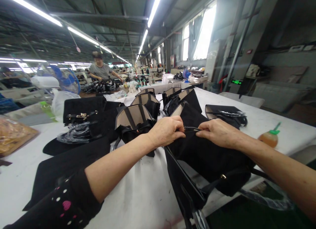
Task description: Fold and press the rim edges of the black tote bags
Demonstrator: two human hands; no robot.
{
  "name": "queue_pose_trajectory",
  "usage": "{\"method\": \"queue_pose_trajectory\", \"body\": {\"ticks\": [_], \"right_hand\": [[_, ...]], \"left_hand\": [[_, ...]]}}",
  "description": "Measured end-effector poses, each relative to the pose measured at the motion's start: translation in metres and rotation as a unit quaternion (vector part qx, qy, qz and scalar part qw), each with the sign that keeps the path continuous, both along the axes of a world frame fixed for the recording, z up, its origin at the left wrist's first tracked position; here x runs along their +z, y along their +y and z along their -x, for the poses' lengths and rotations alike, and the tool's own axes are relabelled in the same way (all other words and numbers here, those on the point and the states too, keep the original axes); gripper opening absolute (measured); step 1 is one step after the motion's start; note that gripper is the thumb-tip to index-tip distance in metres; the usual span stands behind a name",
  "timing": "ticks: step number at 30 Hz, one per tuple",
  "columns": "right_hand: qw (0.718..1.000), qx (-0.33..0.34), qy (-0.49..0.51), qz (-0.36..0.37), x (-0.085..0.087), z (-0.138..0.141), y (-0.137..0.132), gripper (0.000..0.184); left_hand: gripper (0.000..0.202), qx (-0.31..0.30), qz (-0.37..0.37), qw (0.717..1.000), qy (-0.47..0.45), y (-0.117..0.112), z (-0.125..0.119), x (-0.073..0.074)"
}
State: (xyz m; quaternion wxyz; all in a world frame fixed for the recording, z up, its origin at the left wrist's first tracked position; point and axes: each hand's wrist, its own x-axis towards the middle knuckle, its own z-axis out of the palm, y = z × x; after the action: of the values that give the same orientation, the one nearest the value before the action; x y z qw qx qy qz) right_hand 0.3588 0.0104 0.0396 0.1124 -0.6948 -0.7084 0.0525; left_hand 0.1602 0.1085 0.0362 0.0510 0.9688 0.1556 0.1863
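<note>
The black bag (204, 159) is the reference item; it lies tilted directly below my hands, its lower part appearing to overhang the near edge of the desk (148, 189). A strap in clear wrapping (269, 201) hangs at the bag's near right side, and a small gold-coloured fitting (223, 177) sits on its near face.

My left hand (168, 131) and right hand (218, 131) are above the bag's upper part. The fingers of each are closed in a pinch on a thin dark strip (191, 128), one hand at either end of the exposed length. The strip appears to belong to the bag; its attachment is hidden.

Handling: judged by its folds, the bag should be light and soft in the body, stiffer along its edges. The matt cloth should grip well; the wrapped strap may slip. Take hold at the strip or a firm edge. Nothing looks fragile, though the fitting could scratch.

Right of the bag stands a bottle with a green cap (270, 138). Left of it lies a flap bag with a gold-coloured clasp (82, 107). Beyond it are open bags with beige linings (134, 117); farther still, a co-worker (101, 71) stands near a blue fan (65, 79).

Markings: no brand or label is legible. A green lit sign (236, 81), beyond the bag to the right, is too small to read.
</note>
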Motion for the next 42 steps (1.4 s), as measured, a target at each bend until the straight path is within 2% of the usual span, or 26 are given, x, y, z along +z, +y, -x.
{"method": "queue_pose_trajectory", "body": {"ticks": [7, 14, 19, 24, 29, 31, 35, 39, 42], "right_hand": [[1.000, 0.002, -0.006, 0.011, 0.001, 0.001, -0.001, 0.031], [1.000, -0.008, 0.005, 0.007, 0.001, 0.004, -0.001, 0.032], [0.999, -0.008, 0.030, 0.019, 0.002, 0.006, -0.001, 0.032], [1.000, -0.005, 0.002, 0.016, 0.004, 0.007, 0.000, 0.033], [0.999, 0.030, -0.042, 0.013, 0.011, 0.012, 0.018, 0.022], [0.996, 0.054, -0.066, 0.015, 0.016, 0.016, 0.026, 0.020], [0.993, 0.063, -0.096, 0.009, 0.019, 0.023, 0.027, 0.020], [0.996, 0.068, -0.062, -0.003, 0.016, 0.022, 0.016, 0.018], [0.997, 0.064, -0.042, -0.001, 0.013, 0.021, 0.013, 0.016]], "left_hand": [[0.018, 0.044, -0.017, 0.999, -0.023, -0.002, -0.003, -0.004], [0.016, 0.122, 0.032, 0.991, -0.043, -0.003, -0.009, -0.007], [0.019, 0.123, 0.030, 0.991, -0.041, -0.003, -0.010, -0.008], [0.015, 0.128, 0.015, 0.991, -0.046, 0.001, -0.011, -0.012], [0.013, 0.117, 0.024, 0.992, -0.040, 0.001, -0.015, -0.011], [0.010, 0.116, 0.053, 0.991, -0.046, -0.001, -0.012, -0.006], [0.044, 0.093, 0.166, 0.981, -0.027, -0.004, 0.007, 0.002], [0.024, 0.088, 0.288, 0.953, 0.027, 0.003, 0.029, -0.001], [0.019, 0.100, 0.376, 0.921, 0.003, 0.012, 0.034, -0.009]]}}
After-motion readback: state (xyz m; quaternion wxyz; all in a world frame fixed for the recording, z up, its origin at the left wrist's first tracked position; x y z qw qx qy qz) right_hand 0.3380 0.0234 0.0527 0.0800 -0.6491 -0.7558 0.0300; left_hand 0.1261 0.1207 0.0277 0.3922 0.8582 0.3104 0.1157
